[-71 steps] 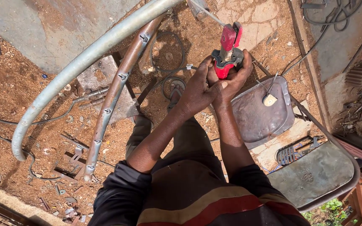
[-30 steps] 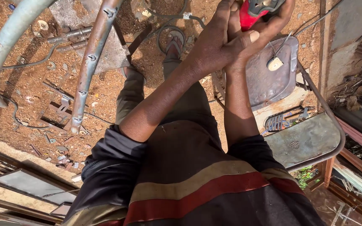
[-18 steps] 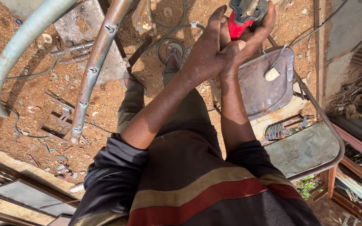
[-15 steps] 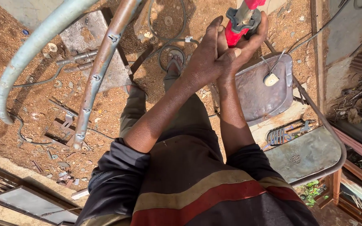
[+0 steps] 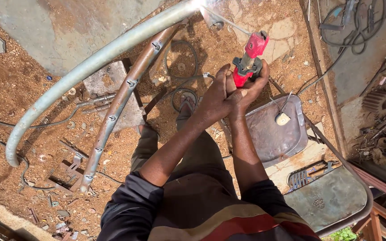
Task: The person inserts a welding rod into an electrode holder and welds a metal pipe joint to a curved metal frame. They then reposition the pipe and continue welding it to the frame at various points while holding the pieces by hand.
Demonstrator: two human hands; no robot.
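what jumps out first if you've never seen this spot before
The red electrode holder, gripped by the right hand with the left hand clasped beside it, stands out at top centre. Its thin welding rod runs up to a bright glare on the curved grey pipe, which sweeps down across the left over red dirt. Below the hands, at right, sits a worn metal chair.

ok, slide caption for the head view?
Both hands, left hand over right hand, grip a red electrode holder, its rod tip glowing against a curved grey pipe.
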